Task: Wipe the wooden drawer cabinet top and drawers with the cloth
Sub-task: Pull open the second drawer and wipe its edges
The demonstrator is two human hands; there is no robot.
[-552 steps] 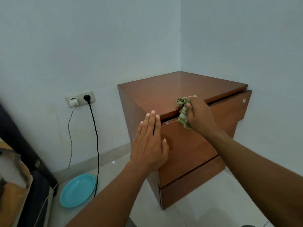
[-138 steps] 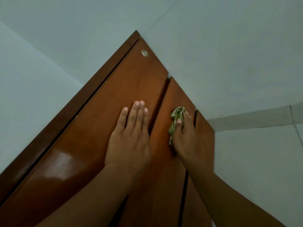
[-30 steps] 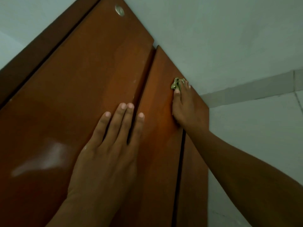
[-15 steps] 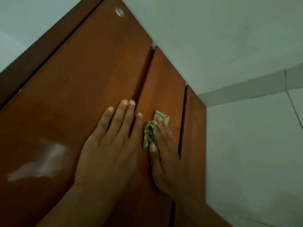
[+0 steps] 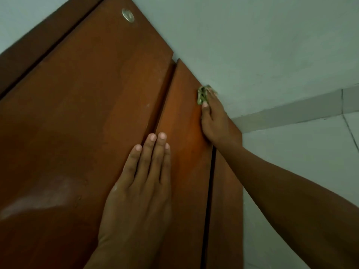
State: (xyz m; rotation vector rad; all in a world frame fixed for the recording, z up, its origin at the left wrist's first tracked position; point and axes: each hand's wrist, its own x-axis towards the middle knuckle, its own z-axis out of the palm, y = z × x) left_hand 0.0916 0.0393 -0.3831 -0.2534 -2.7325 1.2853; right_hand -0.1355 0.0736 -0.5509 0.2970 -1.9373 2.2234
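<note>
The wooden drawer cabinet (image 5: 81, 117) fills the left and middle of the head view, seen from close above its front. My left hand (image 5: 141, 183) lies flat with straight fingers on the top drawer front, fingertips at the gap to the second drawer (image 5: 184, 117). My right hand (image 5: 215, 123) presses a small crumpled green cloth (image 5: 203, 93) against the far right end of the second drawer front, thumb laid along the wood. Most of the cloth is hidden under the fingers.
A round metal fitting (image 5: 127, 15) sits near the far corner of the top drawer front. The white wall (image 5: 262, 45) meets the cabinet's right side. A pale baseboard (image 5: 291, 115) and white floor tiles (image 5: 303, 152) lie to the right.
My right hand has slid the cloth along the second drawer front from beside my left hand out to the drawer's far right end. My left hand stays flat in the same spot.
</note>
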